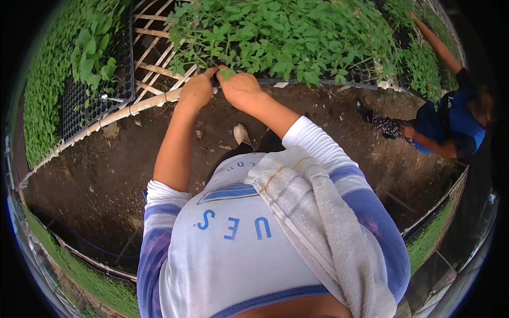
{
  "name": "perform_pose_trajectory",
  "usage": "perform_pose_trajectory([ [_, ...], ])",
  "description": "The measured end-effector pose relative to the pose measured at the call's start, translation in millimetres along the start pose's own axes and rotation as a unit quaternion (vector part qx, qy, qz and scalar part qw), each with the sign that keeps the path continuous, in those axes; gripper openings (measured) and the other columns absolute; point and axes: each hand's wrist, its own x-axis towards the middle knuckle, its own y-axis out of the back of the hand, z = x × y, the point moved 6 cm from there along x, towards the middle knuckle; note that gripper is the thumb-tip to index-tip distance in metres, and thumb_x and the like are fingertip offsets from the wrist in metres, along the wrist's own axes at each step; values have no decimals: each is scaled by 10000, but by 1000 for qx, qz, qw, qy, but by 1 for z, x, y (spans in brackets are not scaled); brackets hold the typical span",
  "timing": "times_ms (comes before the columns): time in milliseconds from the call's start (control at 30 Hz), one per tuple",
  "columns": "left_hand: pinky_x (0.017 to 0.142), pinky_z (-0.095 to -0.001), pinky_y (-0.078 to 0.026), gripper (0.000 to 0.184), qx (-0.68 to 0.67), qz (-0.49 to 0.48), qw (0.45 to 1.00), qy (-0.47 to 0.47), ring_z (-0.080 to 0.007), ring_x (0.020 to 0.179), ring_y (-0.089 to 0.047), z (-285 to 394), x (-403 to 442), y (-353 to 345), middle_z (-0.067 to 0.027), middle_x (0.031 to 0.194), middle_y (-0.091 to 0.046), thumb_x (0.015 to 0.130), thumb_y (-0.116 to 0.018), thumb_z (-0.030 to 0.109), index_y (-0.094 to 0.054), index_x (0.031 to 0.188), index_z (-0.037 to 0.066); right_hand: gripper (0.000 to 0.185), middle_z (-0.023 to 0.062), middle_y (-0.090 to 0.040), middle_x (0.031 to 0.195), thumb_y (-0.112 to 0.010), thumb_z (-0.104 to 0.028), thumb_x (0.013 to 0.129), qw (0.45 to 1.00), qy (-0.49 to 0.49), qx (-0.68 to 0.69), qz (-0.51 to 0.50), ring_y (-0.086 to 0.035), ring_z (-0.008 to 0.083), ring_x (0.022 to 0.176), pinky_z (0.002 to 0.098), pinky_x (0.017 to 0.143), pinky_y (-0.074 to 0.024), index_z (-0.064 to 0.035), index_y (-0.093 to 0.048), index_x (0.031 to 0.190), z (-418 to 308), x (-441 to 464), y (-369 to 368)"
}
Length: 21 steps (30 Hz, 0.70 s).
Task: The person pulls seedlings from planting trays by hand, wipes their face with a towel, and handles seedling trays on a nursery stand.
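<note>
My left hand (197, 91) is closed at the front edge of a dense bed of leafy green seedlings (297, 40). Close beside it, my right hand (238, 89) has its fingers curled in among the lowest leaves, with one leaf lying over them. The fingertips of both hands nearly meet at the stems by the tray edge. What they pinch is too small and partly covered to make out. The dark rim of the seedling tray (339, 83) shows to the right of my hands.
A bamboo-slat bench (154, 69) carries the plants. At left lies a black cell tray (79, 112) with a small metallic item (110, 98) on it. Another person (448, 119) in blue reaches into plants at right. Bare soil (106, 169) forms the path; more seedlings (90, 281) grow behind me.
</note>
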Motion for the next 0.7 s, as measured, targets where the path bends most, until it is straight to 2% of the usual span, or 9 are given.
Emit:
perform_pose_trajectory([
  [33,839,-522,-515,505,22,23,999,-20,-431,994,-667,4,1,3,-265,1044,-702,899,-512,58,-583,1389,157,315,206,-647,1274,-493,-86,939,996,68,-39,51,-708,338,987,445,802,-572,12,-578,1226,5,8,-15],
  [67,850,-521,-513,464,15,22,999,-25,-432,1002,-665,7,-3,10,-262,1052,-702,910,-532,88,-596,1367,132,308,210,-631,1300,-491,-80,936,998,50,-33,23,-706,342,994,448,813,-572,10,-587,1215,2,3,-2],
  [133,895,-507,-503,369,-63,3,997,-49,-433,1063,-645,7,-9,25,-242,1111,-696,925,-594,161,-658,1279,80,304,199,-599,1359,-498,-84,929,989,108,7,98,-699,355,1011,444,842,-575,12,-594,1201,2,-11,6],
  [167,795,-460,-534,333,-83,13,995,-60,-382,889,-710,7,-15,37,-236,1001,-721,932,-604,171,-683,1232,50,286,188,-559,1418,-500,-89,931,997,78,8,19,-691,357,1039,446,857,-574,2,-608,1179,-2,-25,24],
  [200,480,-281,-438,328,-116,-36,992,-19,-112,485,-528,20,-27,56,-48,668,-598,987,-581,169,-654,1271,23,262,152,-591,1363,-539,-110,932,985,119,32,118,-690,361,1004,457,822,-571,-18,-626,1161,3,-37,24],
  [267,488,-253,-404,303,-191,-33,981,-6,-75,537,-511,18,-31,82,-7,676,-575,1003,-573,178,-664,1226,-6,204,170,-650,1045,-599,-172,931,970,130,171,113,-668,390,949,496,816,-533,-34,-674,1061,12,-82,58],
  [467,571,-239,-419,267,-242,104,962,-69,-65,618,-508,76,6,155,-15,753,-613,1001,-602,148,-679,1203,-9,216,128,-701,1009,-650,-219,942,932,-53,256,252,-675,352,941,456,821,-532,-49,-703,1064,131,-185,108],
  [533,611,-237,-426,275,-287,102,942,-140,-64,678,-516,128,30,165,-16,789,-616,1003,-607,167,-677,1215,6,208,131,-700,980,-655,-193,948,904,-118,243,331,-682,325,882,419,775,-536,-36,-709,1074,182,-220,120],
  [700,698,-283,-480,260,-203,84,930,-293,-108,756,-567,306,85,163,-50,909,-685,956,-662,125,-690,1179,-7,207,87,-700,908,-674,-158,960,803,-267,284,450,-639,138,633,305,615,-513,-7,-705,1097,293,-288,137],
])
